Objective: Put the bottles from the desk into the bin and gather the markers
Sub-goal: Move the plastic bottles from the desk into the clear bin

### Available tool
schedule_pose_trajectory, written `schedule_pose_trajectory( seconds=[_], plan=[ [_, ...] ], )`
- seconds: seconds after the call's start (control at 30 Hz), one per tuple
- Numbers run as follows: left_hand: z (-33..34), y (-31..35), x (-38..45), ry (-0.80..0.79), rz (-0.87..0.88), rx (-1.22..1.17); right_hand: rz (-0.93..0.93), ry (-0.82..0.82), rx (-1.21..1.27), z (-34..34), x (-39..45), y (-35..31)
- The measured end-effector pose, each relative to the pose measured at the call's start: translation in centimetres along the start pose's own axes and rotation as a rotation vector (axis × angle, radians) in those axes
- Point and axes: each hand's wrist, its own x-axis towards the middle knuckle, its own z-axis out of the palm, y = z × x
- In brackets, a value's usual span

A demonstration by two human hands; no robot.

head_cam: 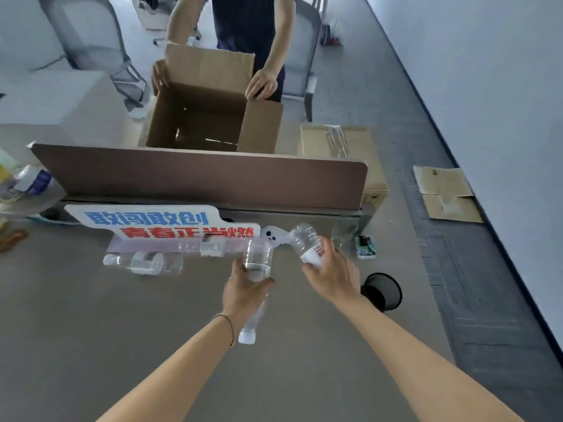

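Both hands are full. The left hand (243, 287) grips a clear bottle (257, 263), cap pointing back toward the person; the right hand (330, 274) is wrapped round a second bottle (306, 243) tilted up and left. Both sit above the bench (122, 315), the bottles close to each other.

The likely slip: clear plastic crumpling or sliding from the left grip, which holds mid-body with the long cap end hanging free. The two bottles could also knock together.

A black bin (382, 290) stands on the floor just right of the bench edge, beside the right wrist, so the drop looks short. More bottles remain: one lying (143, 263) to the left, another (210, 248) by the sign (146, 220). I can make out no markers.

Beyond the divider (198, 175), another person holds an open box (210, 117); the divider blocks any direct reach to it.
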Motion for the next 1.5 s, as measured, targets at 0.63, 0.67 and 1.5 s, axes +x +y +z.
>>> schedule_pose_trajectory(
  seconds=[0.63,0.67,1.5],
  plan=[
    [22.8,5.7,-17.2,-0.57,0.35,0.209,0.539,0.475,0.102,-15.2,-20.3,22.5],
    [25.0,5.6,-18.7,-0.588,0.36,0.24,0.566,0.481,0.115,-15.9,-21.7,24.9],
    [52.2,2.4,-27.5,-0.622,0.171,0.484,0.981,0.11,0.582,-12.3,-26.6,55.5]
  ],
)
